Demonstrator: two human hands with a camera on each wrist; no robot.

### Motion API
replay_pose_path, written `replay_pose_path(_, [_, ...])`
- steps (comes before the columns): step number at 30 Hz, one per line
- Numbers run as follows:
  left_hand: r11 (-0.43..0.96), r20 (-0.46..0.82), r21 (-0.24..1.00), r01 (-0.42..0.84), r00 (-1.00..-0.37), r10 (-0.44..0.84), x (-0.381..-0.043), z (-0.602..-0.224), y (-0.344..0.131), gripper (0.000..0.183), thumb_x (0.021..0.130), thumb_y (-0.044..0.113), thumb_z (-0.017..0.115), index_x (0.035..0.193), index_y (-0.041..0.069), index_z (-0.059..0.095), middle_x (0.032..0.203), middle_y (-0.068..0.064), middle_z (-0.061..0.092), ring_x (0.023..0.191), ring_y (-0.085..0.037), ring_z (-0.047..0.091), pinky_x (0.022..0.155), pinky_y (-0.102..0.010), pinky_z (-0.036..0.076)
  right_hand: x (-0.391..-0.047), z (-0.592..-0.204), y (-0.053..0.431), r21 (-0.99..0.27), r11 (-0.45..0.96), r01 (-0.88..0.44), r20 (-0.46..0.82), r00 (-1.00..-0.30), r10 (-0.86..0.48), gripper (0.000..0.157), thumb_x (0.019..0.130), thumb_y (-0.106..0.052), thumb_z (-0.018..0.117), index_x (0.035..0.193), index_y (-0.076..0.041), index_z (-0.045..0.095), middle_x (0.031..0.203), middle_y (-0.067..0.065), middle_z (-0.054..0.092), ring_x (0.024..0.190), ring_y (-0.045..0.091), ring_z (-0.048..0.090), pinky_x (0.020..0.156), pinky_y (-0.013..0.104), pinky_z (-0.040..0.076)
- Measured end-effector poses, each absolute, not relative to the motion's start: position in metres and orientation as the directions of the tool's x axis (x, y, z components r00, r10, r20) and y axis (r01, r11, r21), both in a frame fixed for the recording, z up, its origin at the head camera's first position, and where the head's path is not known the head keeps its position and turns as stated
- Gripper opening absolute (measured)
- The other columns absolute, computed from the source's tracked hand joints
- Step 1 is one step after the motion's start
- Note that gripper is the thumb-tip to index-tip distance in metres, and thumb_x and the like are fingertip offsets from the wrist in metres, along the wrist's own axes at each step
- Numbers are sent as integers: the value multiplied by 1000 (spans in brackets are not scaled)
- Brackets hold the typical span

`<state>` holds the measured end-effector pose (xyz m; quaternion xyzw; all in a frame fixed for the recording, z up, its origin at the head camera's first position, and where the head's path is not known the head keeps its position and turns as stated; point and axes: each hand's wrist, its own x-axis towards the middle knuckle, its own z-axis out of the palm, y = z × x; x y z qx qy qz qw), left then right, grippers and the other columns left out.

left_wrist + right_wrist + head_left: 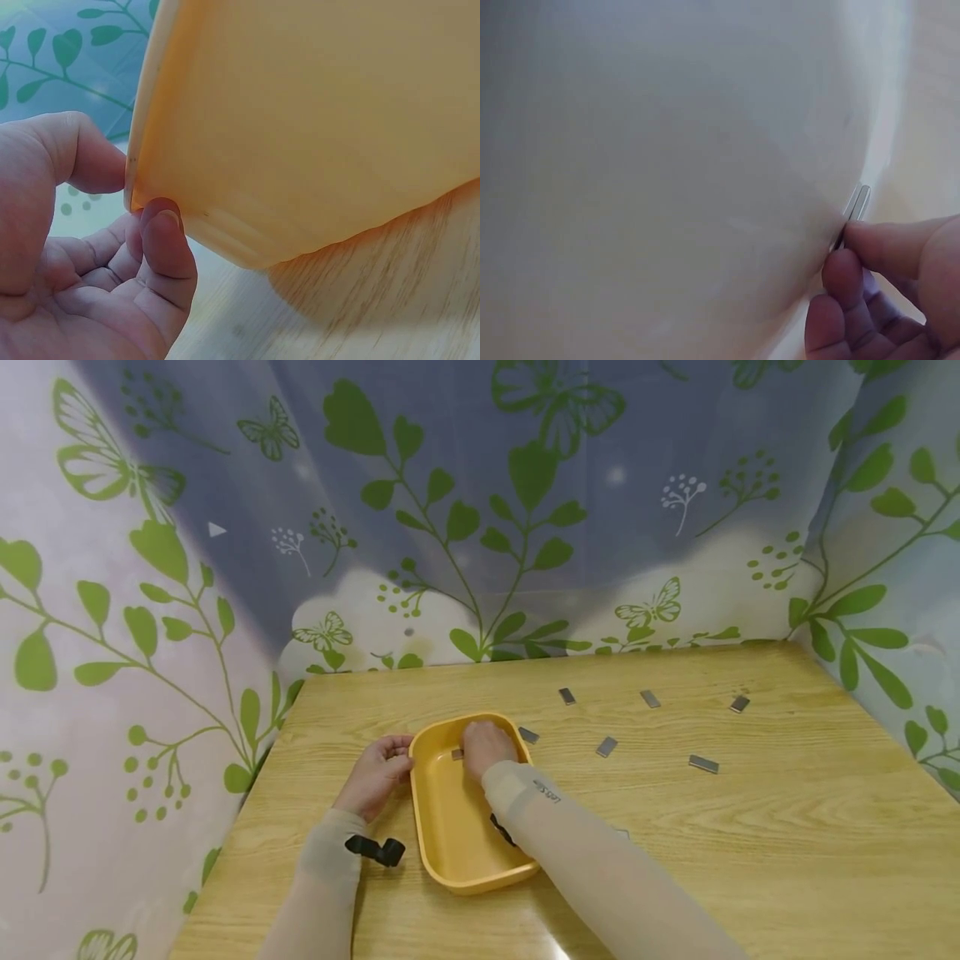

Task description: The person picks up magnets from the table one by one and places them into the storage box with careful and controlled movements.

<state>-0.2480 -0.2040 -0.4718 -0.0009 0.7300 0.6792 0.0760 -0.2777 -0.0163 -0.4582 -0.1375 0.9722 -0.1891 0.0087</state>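
A yellow rectangular plastic bin (pixel 450 814) stands on the table. My left hand (pixel 378 775) holds its far left rim, and the left wrist view has fingertips (pixel 163 225) curled at the edge of the bin (pixel 322 112). Inside the bin's far end is my right hand (pixel 487 747), reaching over the right rim. Between its thumb and fingers it pinches a thin silvery metal piece (pixel 855 214), close against the bin wall in the right wrist view. A small brownish-grey end of a piece (pixel 457 754) shows just left of that hand in the head view.
Several small flat grey metal pieces lie scattered right of the bin, among them one (pixel 528 735) beside its rim and another (pixel 703 764) farther right. The wooden table (pixel 750 852) ends at patterned curtains (pixel 480 527) at the back and sides.
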Motion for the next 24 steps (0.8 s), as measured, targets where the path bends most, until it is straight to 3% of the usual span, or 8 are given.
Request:
replay_pose_path(17, [76,-107,992,-100,-991,86,-248,-473,-204,37,85,-6,51,122,-8,49,102,-16,52,85,-22,55,71,-31,53,-278,-459,-17,-351,895,-275,37,-959,-280,30,90,-2,64,63,-16,65,75,0,65,61,11,53,56,26,45])
replay_pose_path(24, [84,-99,992,-91,-990,96,-248,-473,-204,38,84,-5,51,122,-8,48,101,-15,52,83,-21,56,70,-30,53,-277,-460,-17,-346,897,-276,39,-959,-280,20,91,-3,64,78,-15,74,84,0,69,69,11,58,62,27,49])
